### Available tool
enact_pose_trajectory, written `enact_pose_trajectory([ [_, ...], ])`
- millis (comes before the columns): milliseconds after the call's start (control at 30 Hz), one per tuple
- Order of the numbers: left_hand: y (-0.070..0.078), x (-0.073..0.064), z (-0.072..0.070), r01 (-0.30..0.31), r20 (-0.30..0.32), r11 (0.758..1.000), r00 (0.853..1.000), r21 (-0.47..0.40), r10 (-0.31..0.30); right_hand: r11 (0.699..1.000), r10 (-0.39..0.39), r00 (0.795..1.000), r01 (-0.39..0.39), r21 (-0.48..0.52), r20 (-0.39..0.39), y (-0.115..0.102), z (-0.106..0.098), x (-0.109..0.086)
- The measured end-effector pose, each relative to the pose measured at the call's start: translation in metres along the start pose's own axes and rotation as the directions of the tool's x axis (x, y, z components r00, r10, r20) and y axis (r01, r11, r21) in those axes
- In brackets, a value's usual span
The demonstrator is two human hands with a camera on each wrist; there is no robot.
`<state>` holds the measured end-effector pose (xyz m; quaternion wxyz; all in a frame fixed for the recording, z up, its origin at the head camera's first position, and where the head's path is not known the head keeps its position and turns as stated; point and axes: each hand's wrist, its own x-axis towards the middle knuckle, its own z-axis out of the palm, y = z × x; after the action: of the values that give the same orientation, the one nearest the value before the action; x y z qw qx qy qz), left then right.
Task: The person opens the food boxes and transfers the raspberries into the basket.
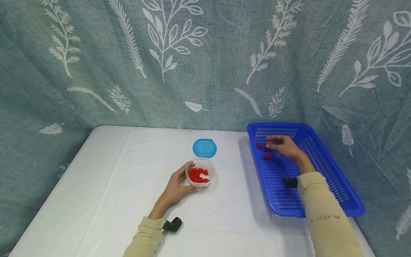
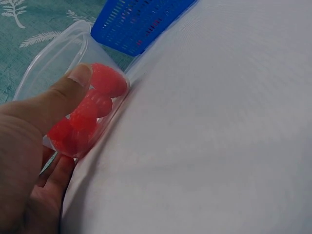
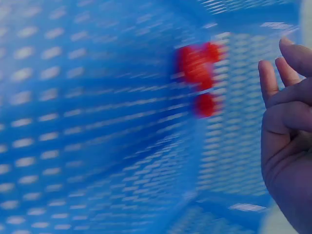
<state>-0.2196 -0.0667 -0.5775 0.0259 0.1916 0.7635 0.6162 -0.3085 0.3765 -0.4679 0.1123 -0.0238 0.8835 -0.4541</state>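
My left hand (image 1: 176,186) grips a clear plastic tub (image 1: 211,166) on the white cloth, thumb on its near wall in the left wrist view. Inside the tub lie several red raspberries (image 2: 92,105). My right hand (image 1: 287,147) hovers inside the blue basket (image 1: 277,194), its fingers loosely bent with nothing seen between them. Close to those fingertips, a few raspberries (image 1: 267,156) rest at the basket's left side. In the right wrist view, the blurred raspberries (image 3: 199,66) stand apart from the hand.
A round blue lid (image 1: 204,148) lies flat just behind the tub. The basket takes up the right side of the white-covered table (image 1: 128,200). Behind the table hangs a green leaf-patterned curtain (image 1: 218,64).
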Motion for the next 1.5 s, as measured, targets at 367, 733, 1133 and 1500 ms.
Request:
enact_pose_trajectory([
  [367, 0.001, 0.0, 0.0, 0.016, 0.007, 1.0, 1.0, -0.008, -0.016, 0.963, -0.258, 0.963, 0.251, -0.094, -0.074, -0.104, 0.018, -0.045],
  [733, 0.002, -0.001, 0.0, 0.013, 0.018, 1.0, 1.0, -0.002, -0.013, 0.949, -0.305, 0.943, 0.313, 0.041, -0.13, -0.157, 0.074, -0.109],
  [1133, 0.003, -0.002, 0.0, 0.016, -0.005, 1.0, 1.0, 0.004, -0.016, 0.96, -0.26, 0.956, 0.271, 0.072, -0.135, -0.117, 0.2, -0.07],
  [1500, 0.0, -0.003, 0.0, 0.005, 0.009, 1.0, 1.0, -0.012, -0.005, 0.974, -0.227, 0.969, 0.224, -0.044, -0.094, -0.1, 0.241, -0.047],
])
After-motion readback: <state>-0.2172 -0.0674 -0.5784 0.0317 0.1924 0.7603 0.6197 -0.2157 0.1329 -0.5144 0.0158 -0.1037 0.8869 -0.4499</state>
